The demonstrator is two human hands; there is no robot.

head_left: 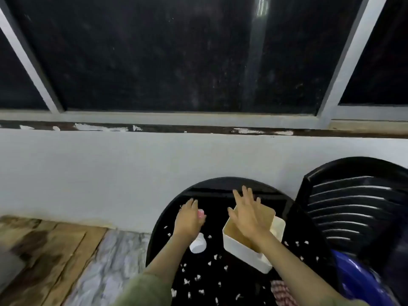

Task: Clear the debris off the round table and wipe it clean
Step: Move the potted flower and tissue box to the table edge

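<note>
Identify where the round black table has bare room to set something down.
Bare: the far strip of the round black table, against the white wall. Crowded: white scraps litter the near half, around the white plastic bin and small white cup.

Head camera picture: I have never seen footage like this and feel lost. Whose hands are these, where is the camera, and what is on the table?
No machine here: a person wears one camera on the head, looking down at their bare hands. The black round table stands by a wall, beside a black chair. On it lie many white paper scraps, a small white cup and an open white box; a checked cloth shows at its near edge. The left hand appears to pinch a small pink thing. The right hand hovers spread open over the box, holding nothing.
</note>
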